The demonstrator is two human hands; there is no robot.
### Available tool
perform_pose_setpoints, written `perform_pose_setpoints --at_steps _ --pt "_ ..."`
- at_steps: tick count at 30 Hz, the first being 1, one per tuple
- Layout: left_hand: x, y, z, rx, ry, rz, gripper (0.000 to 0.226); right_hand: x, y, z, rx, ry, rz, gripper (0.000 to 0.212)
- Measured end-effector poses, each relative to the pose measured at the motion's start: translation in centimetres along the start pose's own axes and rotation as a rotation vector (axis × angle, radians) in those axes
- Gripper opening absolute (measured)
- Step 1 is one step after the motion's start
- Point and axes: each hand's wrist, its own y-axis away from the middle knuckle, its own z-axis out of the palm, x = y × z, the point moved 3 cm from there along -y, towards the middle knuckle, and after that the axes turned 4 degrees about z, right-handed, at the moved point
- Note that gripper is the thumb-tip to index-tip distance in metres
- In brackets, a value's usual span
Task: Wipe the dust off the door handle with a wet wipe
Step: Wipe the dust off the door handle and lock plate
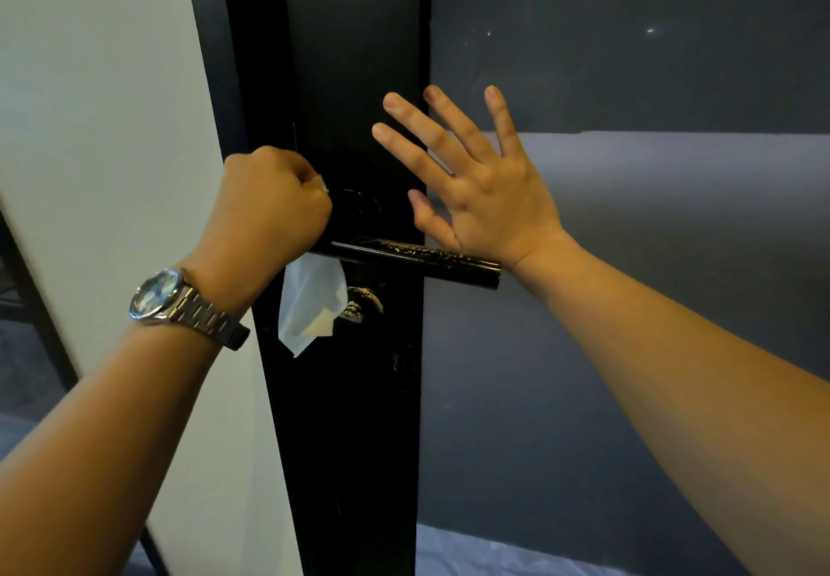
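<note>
Dust is showing as pale flecks along the top of the door handle, a black lever jutting rightward from the long black lock plate at the door's edge, and more grime is sitting on the keyhole cover just beneath it. Your left hand is closing into a fist at the lever's pivot end, its fingers clamped on the wet wipe, whose loose tail is hanging below the fist. Your right hand is hovering flat by the door, fingers spread apart and holding nothing; whether the palm is touching the surface is unclear.

You are dealing with a soft, limp, damp sheet that is likely to bunch and slip, so keeping it wadded under the fingertips looks wise. You are working on a rigid lever that may dip under pressure; gripping around the bar and sliding toward its free end should be suiting it. No containers are appearing in view
</note>
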Motion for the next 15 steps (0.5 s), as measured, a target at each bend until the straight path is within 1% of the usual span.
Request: perform_pose_setpoints --at_steps 4,5,7,9,11,13,15 --pt "1.5 0.3 -0.3 0.009 -0.001 0.178 0.024 0.1 0.0 0.0 0.003 0.005 0.002 0.051" --pt "1.6 0.4 -0.3 0.019 0.004 0.187 0.024 0.1 0.0 0.0 0.003 0.006 0.003 0.051" --pt "1.0 0.3 -0.3 0.023 0.001 0.109 0.025 0.1 0.0 0.0 0.004 0.001 0.004 0.051" --pt "0.2 -0.2 -0.1 -0.018 -0.042 0.000 0.024 0.0 0.0 0.0 -0.001 -0.003 0.004 0.051" --pt "0.3 -0.6 0.1 -0.052 -0.097 -0.045 0.023 0.1 0.0 0.1 -0.004 0.001 0.005 0.052" --pt "1.0 -0.6 0.2 -0.046 -0.114 -0.005 0.023 0.1 0.0 0.1 -0.004 0.002 0.002 0.052" --pt "1.7 -0.2 0.1 -0.019 -0.083 0.114 0.024 0.0 0.0 0.2 -0.005 0.006 0.000 0.052"
